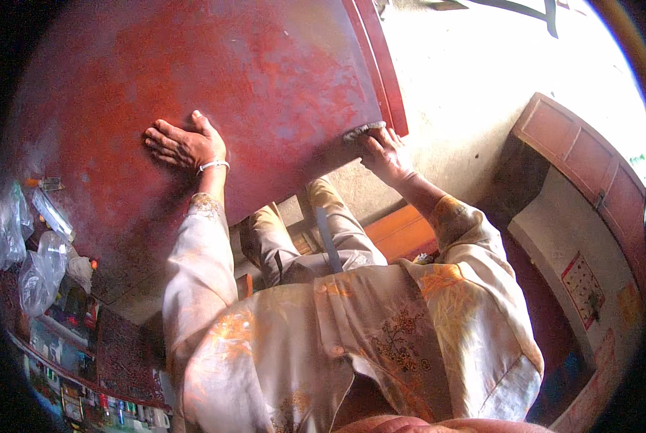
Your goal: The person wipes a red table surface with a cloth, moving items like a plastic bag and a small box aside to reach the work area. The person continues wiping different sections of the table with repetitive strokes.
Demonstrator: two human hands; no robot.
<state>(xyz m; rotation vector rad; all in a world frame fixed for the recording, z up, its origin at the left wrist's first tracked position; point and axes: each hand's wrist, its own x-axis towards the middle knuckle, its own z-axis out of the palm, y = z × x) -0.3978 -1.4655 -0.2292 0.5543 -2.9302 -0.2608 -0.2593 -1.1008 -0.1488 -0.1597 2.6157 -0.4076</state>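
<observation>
A large red tabletop with a worn, patchy finish stretches out in front of me. My left hand rests on its surface with the thumb spread from the fingers, holding nothing. A white bangle circles that wrist. At the table's right-hand edge, my right hand grips a grey cloth, pressed against the edge. Part of the cloth is hidden under the fingers.
Clear plastic bags and a white box lie at the left. Bottles crowd a shelf at lower left. To the right are bright concrete floor and an open panelled door. Something orange stands beside my legs.
</observation>
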